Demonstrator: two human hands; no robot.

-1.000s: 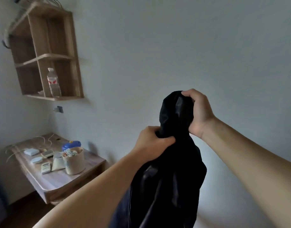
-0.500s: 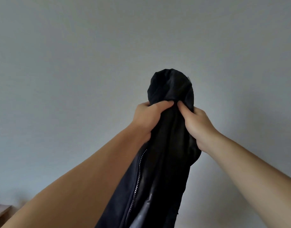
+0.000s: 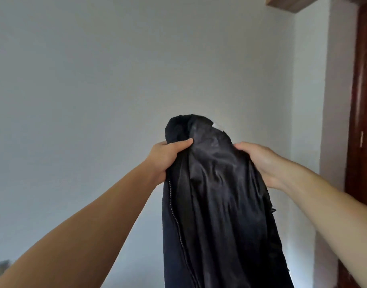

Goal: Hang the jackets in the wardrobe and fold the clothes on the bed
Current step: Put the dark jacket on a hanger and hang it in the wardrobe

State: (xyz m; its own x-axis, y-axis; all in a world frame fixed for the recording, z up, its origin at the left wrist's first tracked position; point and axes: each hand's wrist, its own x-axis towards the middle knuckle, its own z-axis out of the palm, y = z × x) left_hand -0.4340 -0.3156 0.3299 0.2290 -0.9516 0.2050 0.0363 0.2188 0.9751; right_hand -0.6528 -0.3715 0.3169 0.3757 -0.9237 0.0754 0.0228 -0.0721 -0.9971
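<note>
- The left hand (image 3: 168, 157) clenches the jacket (image 3: 215, 204) just below the collar, thumb laid across the fabric.
- The right hand (image 3: 259, 161) grasps the opposite side at the same height, thumb on the cloth, fingers hidden behind it.
- The jacket hangs in the air between the 2 hands, before a plain wall (image 3: 95, 80); its lower part drops out of view.
- Step in hand, as judged: readying 1 jacket for hanging. No hanger or wardrobe rail is visible.
- Next move likely calls for opening the shoulders so a hanger can enter.
- Material: dark, smooth, slightly glossy lining, deeply creased; a toothed zipper (image 3: 174, 215) runs down the left edge; a pale label (image 3: 217, 126) sits at the collar.
- A reddish wooden door frame (image 3: 363, 100) stands at right.
</note>
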